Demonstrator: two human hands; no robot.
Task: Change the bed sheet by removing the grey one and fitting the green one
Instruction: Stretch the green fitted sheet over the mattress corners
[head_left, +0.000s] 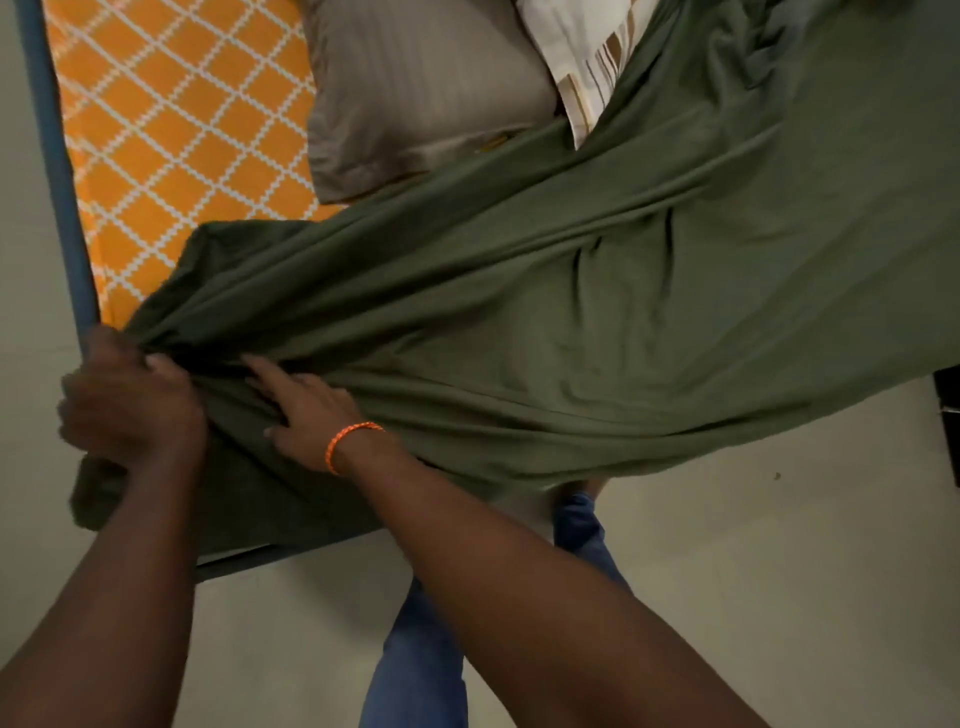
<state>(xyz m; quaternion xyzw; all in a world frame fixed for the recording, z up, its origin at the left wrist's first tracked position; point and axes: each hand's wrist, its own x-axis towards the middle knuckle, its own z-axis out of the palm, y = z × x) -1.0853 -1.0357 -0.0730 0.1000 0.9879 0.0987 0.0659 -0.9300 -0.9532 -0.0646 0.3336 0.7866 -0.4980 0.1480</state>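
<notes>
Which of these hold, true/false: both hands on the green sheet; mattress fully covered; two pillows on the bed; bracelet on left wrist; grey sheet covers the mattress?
1. Both hands are on the green sheet. True: left hand grips a bunch of it, right hand presses on it.
2. The mattress is fully covered. False: its orange patterned top shows at upper left.
3. Two pillows lie on the bed. True: a grey pillow and a striped pillow.
4. The bracelet is on the left wrist. False: right wrist.
5. A grey sheet covers the mattress. False: none is on it.
</notes>
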